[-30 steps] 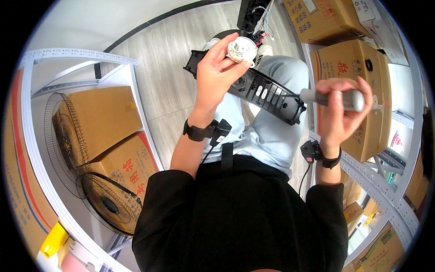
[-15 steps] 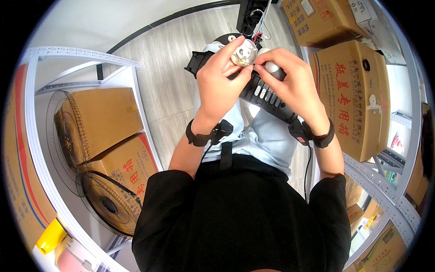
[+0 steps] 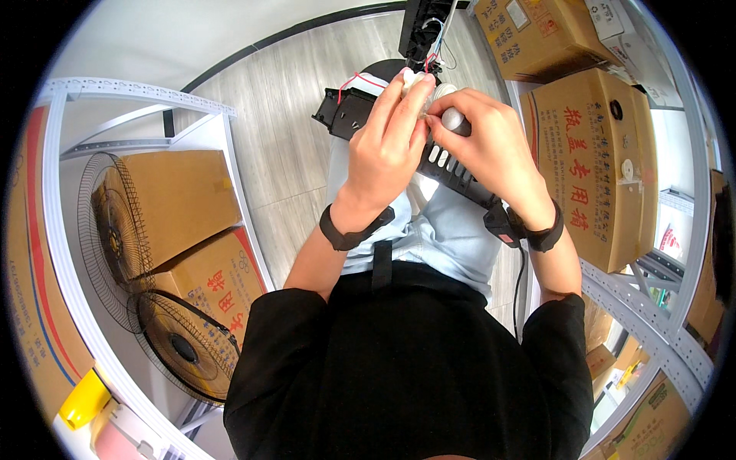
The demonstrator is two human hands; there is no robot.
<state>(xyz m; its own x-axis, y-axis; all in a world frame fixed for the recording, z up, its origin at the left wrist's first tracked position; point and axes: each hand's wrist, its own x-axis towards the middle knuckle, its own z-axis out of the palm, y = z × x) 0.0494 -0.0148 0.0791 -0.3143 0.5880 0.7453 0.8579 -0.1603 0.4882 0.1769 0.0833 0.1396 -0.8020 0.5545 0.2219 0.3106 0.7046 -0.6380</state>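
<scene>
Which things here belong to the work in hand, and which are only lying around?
Seemingly in the job:
white part, in the left hand
grey-handled tool, in the right hand
black slotted panel, beneath the hands

Apparently lying around:
wire fan guards, left
cardboard boxes, both sides
yellow object, lower left

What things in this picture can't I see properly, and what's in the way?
All in the head view:
White part: mostly covered by the fingers of the left hand.
Grey-handled tool: most of its handle is hidden inside the right hand.
Black slotted panel: its middle is behind both hands.
Tall black piece: cut off by the picture's upper edge.
</scene>
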